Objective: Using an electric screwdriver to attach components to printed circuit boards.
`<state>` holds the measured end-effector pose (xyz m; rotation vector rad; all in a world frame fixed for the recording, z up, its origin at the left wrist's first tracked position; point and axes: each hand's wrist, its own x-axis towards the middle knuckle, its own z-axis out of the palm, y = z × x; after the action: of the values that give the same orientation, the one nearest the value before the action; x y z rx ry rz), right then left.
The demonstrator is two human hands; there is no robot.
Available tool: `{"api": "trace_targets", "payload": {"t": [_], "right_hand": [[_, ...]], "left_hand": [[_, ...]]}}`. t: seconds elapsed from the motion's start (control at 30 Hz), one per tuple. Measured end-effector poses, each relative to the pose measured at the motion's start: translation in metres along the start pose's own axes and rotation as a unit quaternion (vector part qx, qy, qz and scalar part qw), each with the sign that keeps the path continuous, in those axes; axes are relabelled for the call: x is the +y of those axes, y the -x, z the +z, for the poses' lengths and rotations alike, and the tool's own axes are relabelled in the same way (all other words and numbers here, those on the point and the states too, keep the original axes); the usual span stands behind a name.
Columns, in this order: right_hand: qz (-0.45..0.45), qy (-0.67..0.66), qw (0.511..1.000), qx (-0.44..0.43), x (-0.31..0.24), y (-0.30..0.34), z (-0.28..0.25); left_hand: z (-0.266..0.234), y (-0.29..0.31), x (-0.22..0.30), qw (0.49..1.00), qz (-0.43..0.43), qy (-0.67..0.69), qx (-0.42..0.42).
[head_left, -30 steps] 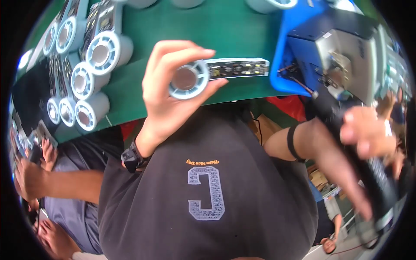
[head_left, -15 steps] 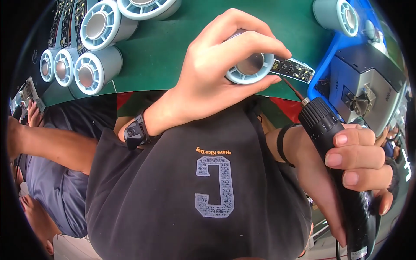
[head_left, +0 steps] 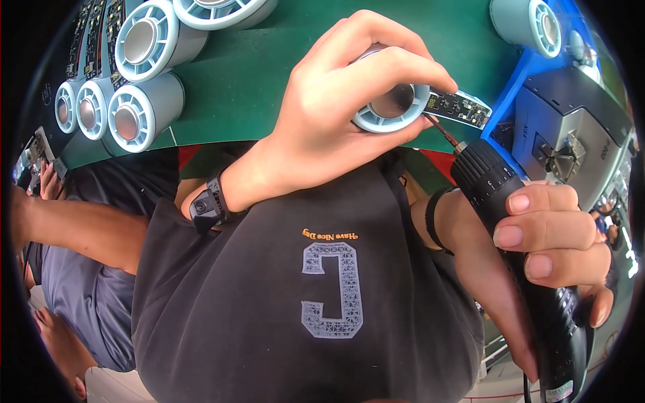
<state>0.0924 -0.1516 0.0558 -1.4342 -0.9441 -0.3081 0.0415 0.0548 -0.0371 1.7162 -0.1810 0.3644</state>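
My left hand (head_left: 322,107) is curled around a light-blue cylindrical housing (head_left: 393,125) with a spoked rim and a round metal centre. A narrow strip of circuit board (head_left: 460,109) sticks out from the housing's right side. In my right hand (head_left: 554,235) is a black electric screwdriver (head_left: 489,176), its fingers wrapped round the body. The thin bit points up and left, its tip at the housing's rim near the board and my left fingertips. Whether the tip is seated in a screw is hidden.
Several similar housings (head_left: 138,121) with circuit strips stand at the left of the green tabletop (head_left: 248,84). Another housing (head_left: 531,27) lies at the far right by a blue tray (head_left: 502,111). Beside it stands a grey metal machine (head_left: 571,144). A co-worker's arm (head_left: 80,228) is at the left.
The screwdriver in my right hand has moved up and left, bringing its bit closer in against the housing's rim. My left hand keeps its hold, with the housing shifted slightly right.
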Motion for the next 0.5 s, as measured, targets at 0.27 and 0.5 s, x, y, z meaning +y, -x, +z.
{"api": "trace_targets", "payload": {"t": [0.27,0.5], "right_hand": [[0.001,-0.053,0.997,-0.06,0.007,-0.0036,-0.0062],[0.004,-0.045,0.996,-0.073,0.0059,-0.0042,-0.0062]], "left_hand": [[0.001,0.0007,-0.0016,1.0,0.001,-0.005,0.004],[0.0012,0.0016,-0.0004,1.0,-0.004,-0.005,0.002]]}}
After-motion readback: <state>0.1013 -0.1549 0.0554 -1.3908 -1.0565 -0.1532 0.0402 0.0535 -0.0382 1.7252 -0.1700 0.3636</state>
